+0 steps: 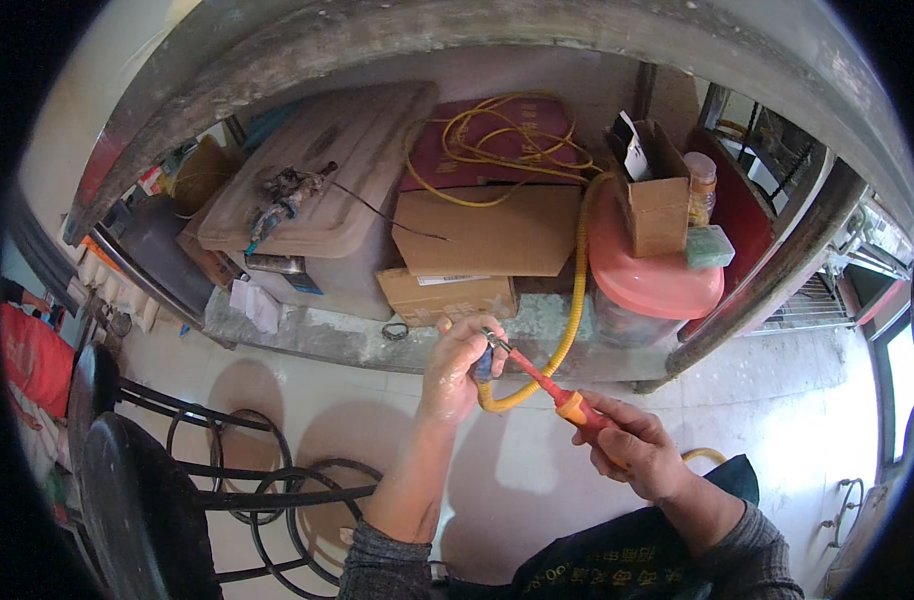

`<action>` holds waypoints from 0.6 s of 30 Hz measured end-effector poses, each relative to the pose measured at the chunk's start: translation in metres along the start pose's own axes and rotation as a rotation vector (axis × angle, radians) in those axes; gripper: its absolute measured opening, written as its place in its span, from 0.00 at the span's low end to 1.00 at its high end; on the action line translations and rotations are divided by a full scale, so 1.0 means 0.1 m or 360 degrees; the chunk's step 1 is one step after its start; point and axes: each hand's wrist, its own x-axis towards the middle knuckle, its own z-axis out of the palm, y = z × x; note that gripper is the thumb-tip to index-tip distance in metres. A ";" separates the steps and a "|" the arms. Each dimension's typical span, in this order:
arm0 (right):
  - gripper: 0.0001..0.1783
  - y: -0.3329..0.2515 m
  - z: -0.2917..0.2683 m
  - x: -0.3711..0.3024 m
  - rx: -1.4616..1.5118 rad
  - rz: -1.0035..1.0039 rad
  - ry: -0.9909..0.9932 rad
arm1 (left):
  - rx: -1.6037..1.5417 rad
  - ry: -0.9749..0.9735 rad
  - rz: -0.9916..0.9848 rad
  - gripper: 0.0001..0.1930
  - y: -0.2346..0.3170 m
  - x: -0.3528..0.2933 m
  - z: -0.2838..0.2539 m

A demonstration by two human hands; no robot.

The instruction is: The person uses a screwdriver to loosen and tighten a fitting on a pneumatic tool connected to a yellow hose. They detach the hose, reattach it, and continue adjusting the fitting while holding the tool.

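Dark apron [617, 545], hands [642, 445] holding yellow hose [580, 270], screwdriver [575, 408]

The person wears a grey top of knitted look. The left sleeve [387, 568] and the right sleeve [752, 558] are both dark grey with fine speckles, and each one ends on the forearm, a little wrinkled. The fingers [617, 408] are bare, and the wrists also. A dark green apron [607, 532] carries rows of yellowish print [632, 553].
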 end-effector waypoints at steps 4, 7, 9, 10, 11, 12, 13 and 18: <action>0.26 0.01 0.02 0.01 0.0035 0.0059 0.0055 | 0.0037 -0.0047 -0.0003 0.13 0.02 0.00 -0.05; 0.27 0.03 0.02 0.03 0.0057 0.0070 0.0049 | 0.0015 -0.0047 0.0029 0.12 0.00 0.00 -0.05; 0.27 0.04 0.01 0.04 0.0084 0.0057 0.0029 | 0.0012 -0.0018 0.0023 0.12 -0.01 -0.01 -0.04; 0.27 0.04 0.01 0.04 0.0091 0.0055 0.0021 | 0.0009 -0.0012 0.0020 0.12 -0.01 -0.01 -0.04; 0.27 0.05 0.01 0.04 0.0108 0.0062 0.0033 | 0.0011 -0.0008 0.0018 0.12 -0.01 -0.01 -0.04; 0.27 0.05 0.01 0.04 0.0124 0.0070 0.0045 | 0.0012 -0.0004 0.0016 0.12 -0.01 -0.01 -0.04; 0.27 0.05 0.01 0.03 0.0124 0.0071 0.0044 | 0.0012 0.0000 0.0015 0.11 -0.01 -0.01 -0.04; 0.27 0.03 0.00 0.03 0.0121 0.0089 0.0042 | 0.0025 0.0011 0.0022 0.11 -0.01 -0.01 -0.03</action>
